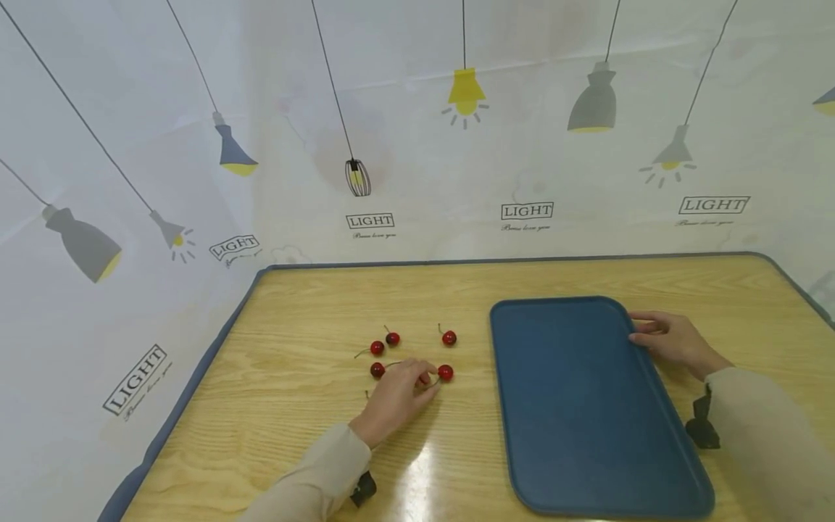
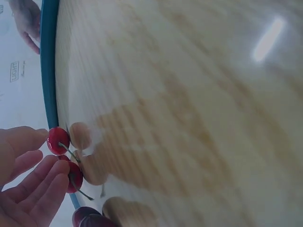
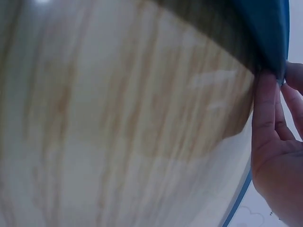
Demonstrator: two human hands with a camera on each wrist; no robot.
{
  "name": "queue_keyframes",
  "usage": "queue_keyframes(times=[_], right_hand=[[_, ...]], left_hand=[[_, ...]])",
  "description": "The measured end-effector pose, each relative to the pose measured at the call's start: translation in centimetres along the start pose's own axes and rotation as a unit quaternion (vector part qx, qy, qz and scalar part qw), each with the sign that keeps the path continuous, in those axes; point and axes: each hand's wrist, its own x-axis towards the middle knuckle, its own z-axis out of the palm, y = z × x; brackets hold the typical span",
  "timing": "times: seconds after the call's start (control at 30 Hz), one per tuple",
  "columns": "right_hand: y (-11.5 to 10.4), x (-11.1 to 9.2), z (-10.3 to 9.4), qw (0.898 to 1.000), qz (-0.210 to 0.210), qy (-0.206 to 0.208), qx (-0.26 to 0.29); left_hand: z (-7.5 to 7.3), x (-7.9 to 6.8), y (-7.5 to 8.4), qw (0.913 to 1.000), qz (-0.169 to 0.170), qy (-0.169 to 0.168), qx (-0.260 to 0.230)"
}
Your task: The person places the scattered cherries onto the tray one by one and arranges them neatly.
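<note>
Several red cherries with stems lie on the wooden table, among them one cherry toward the back and a darker cherry farther left. My left hand reaches low over the group, thumb and fingers apart, fingertips right at a bright red cherry. In the left wrist view, a fingertip meets the side of that cherry, and a second cherry shows beside the other fingers. With thumb and fingers, my right hand grips the right rim of a blue rectangular tray.
A blue edge strip borders the wooden table. Behind and at the sides hangs a pale sheet printed with lamps and lettering. Darker cherries sit at the lower border of the left wrist view.
</note>
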Motion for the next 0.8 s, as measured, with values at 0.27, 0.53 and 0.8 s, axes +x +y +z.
queue_keyframes(times=[0.27, 0.53, 0.8], right_hand=[[-0.34, -0.1, -0.33, 1.0, 0.003, -0.019, 0.021], [-0.23, -0.11, -0.54, 0.998, 0.006, -0.04, 0.044], [0.08, -0.06, -0.63, 0.998, -0.004, -0.04, 0.039]], left_hand=[[0.19, -0.02, -0.09, 0.9996, 0.008, -0.004, 0.028], [0.55, 0.2, -0.26, 0.9995, 0.01, -0.007, 0.029], [0.87, 0.59, -0.47, 0.9997, -0.005, -0.014, 0.02]])
